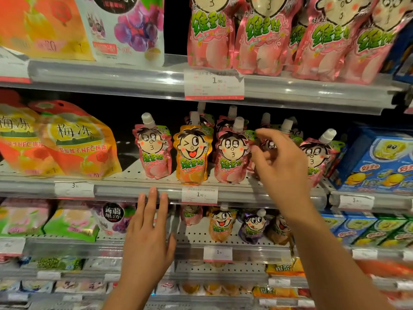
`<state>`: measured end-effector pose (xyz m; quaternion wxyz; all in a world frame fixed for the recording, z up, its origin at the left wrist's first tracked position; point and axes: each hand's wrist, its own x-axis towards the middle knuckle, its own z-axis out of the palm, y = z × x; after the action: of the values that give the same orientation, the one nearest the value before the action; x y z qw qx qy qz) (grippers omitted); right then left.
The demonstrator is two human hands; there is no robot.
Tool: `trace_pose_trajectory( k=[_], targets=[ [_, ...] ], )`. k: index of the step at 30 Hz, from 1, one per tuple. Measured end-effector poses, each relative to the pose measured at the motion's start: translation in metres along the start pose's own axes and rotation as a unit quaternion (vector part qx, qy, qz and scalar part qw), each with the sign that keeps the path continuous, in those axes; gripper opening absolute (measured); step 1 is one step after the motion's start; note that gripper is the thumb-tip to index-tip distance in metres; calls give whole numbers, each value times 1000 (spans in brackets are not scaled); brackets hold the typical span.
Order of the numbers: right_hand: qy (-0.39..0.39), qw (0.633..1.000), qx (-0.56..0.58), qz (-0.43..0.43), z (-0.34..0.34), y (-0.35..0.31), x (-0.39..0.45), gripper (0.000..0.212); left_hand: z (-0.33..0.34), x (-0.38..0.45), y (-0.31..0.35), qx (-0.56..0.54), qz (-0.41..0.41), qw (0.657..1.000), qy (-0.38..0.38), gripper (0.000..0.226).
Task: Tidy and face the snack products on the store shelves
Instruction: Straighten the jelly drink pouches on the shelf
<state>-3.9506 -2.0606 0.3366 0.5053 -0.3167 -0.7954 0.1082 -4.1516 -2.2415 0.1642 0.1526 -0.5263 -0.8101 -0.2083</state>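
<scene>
On the middle shelf (pixel 138 190) stands a row of spouted jelly pouches: a pink pouch (pixel 154 151) at 9 o'clock of the row, an orange pouch (pixel 192 155) beside it, then another pink one (pixel 231 156), all face forward. The right hand (pixel 282 163) is raised in front of the next pouch (pixel 268 145) and hides most of it; the fingers are loosely curled, and whether they touch it cannot be told. At 3 o'clock of that hand a tilted pouch (pixel 317 156) leans, partly covered. Rear pouches show only caps. The left hand (pixel 146 237), fingers straight and together, lies flat at the shelf's front rail, at 6 o'clock of the first pink pouch. The price tag (pixel 199 195) print is mostly unreadable. Lower shelves are blurred.
</scene>
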Motion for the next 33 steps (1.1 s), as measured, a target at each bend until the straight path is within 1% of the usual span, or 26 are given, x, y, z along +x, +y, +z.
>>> trace_pose_trajectory(
  k=[2,4,6,7,9,10,13,15,18,22,23,26,27,30,31,33],
  targets=[
    [36,999,23,-32,2,8,-30,22,0,-1,-1,-3,5,1000,2,104],
    [35,997,-13,-68,11,22,-63,20,-1,-1,-2,-7,10,1000,11,91],
    [6,994,-90,-67,21,35,-93,25,-1,-2,-1,-7,9,1000,13,84],
    [-26,991,-117,-55,25,40,-103,31,-1,-2,0,-7,8,1000,13,84],
    [-94,984,-141,-51,31,49,-119,41,1,-1,1,-5,10,1000,17,83],
    [-115,982,-139,-60,33,54,-126,44,1,-1,2,-5,10,1000,19,83],
    [-119,981,-115,-100,40,65,-143,46,1,0,3,-15,2,1000,23,80],
    [-126,981,-111,-100,43,67,-150,52,2,1,4,-28,-3,999,27,78],
    [-138,979,-119,-95,43,65,-151,65,3,2,3,-68,-2,996,64,71],
    [-146,977,-137,-70,44,62,-147,68,5,-13,3,-183,-35,970,157,46],
    [-150,976,-146,-64,44,61,-146,70,9,-19,6,-205,-35,966,152,42],
    [-168,967,-184,-60,43,57,-143,74,28,-23,20,-286,-78,954,47,38],
    [-172,964,-195,-60,42,56,-142,75,38,-19,21,-301,-96,948,25,39],
    [-182,960,-207,-58,40,56,-141,74,58,8,19,-321,-169,932,-5,45],
    [-185,959,-207,-58,40,55,-141,74,61,20,18,-318,-196,928,-15,42],
    [-191,958,-206,-60,38,55,-140,73,66,42,17,-311,-236,920,-46,25]
  ],
)
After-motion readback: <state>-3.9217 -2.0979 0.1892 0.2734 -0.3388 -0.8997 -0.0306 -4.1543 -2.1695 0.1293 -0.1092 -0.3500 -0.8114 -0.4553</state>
